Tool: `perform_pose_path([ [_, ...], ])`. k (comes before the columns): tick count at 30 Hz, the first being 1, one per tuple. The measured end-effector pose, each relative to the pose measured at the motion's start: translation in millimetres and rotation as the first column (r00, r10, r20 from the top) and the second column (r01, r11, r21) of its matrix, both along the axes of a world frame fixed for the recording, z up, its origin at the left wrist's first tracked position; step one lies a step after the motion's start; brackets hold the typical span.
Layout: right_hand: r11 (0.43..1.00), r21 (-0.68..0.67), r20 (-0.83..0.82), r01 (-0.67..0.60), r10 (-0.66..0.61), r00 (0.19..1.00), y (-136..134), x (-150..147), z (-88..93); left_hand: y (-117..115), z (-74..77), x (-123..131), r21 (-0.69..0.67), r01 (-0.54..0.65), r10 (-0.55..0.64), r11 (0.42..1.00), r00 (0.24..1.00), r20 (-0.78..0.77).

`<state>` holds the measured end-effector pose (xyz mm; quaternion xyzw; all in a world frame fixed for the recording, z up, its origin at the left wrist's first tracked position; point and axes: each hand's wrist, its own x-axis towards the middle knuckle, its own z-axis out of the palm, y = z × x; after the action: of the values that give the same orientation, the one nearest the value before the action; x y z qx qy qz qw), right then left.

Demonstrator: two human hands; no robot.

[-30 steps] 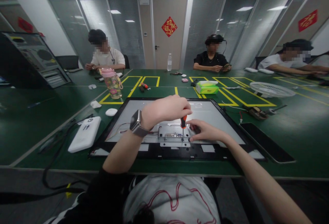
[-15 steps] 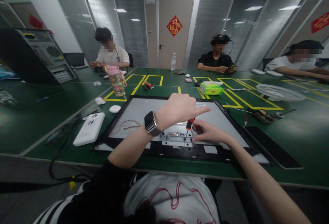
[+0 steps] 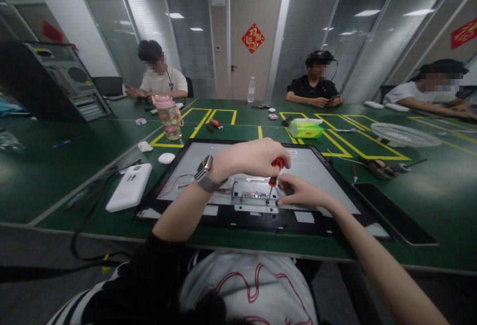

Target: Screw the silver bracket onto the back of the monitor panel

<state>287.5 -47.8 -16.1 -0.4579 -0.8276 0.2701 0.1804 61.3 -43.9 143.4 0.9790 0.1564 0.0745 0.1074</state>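
Note:
A black-framed monitor panel lies face down on the green table in front of me, its grey metal back up. My left hand, with a watch on the wrist, is closed round the red handle of a screwdriver. The tool's tip stands on a small metal bracket near the panel's front edge. My right hand rests on the panel beside the shaft, fingers curled and pinched near the tip. Thin red and white wires run across the panel to the left.
A white box and black cables lie left of the panel, a dark flat slab to its right. Farther back stand a pink-lidded bottle, a green tissue pack and a white fan grille. Three people sit at the table's far side.
My left hand has rolled on the screwdriver handle: the outstretched finger of half a second ago is now curled in. The right hand stays by the shaft. The view has shifted slightly.

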Motion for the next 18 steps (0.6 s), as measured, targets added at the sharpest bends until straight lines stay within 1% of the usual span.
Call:
perform_pose_path([
  [4, 1.0, -0.016, -0.016, -0.01, 0.01, 1.0, -1, 0, 1.3, 2, 0.8, -2, -0.084, 0.068, -0.069, 0.994, 0.998, -0.011],
  [7, 1.0, -0.01, -0.019, -0.016, 0.016, 1.0, -1, -1, 2.2, 5, -1.3, -3, -0.065, 0.036, -0.036, 0.997, 0.999, 0.001],
  [10, 1.0, 0.001, -0.014, -0.016, 0.016, 1.0, -1, -1, 1.9, 2, -3.0, 0, 0.024, -0.034, 0.035, 0.999, 0.999, -0.028],
  [13, 1.0, -0.006, -0.012, 0.0, 0.0, 1.0, -1, -1, 0.8, -4, -5.1, 5, 0.106, -0.16, 0.168, 0.981, 0.983, -0.074],
  [16, 1.0, -0.019, -0.02, 0.015, -0.016, 1.0, -1, 0, -0.3, -8, -7.4, 6, 0.139, -0.278, 0.291, 0.95, 0.953, -0.08],
  [18, 1.0, -0.014, -0.018, 0.014, -0.014, 1.0, -1, 0, -0.9, -10, -7.0, 5, 0.149, -0.305, 0.32, 0.941, 0.943, -0.087],
])
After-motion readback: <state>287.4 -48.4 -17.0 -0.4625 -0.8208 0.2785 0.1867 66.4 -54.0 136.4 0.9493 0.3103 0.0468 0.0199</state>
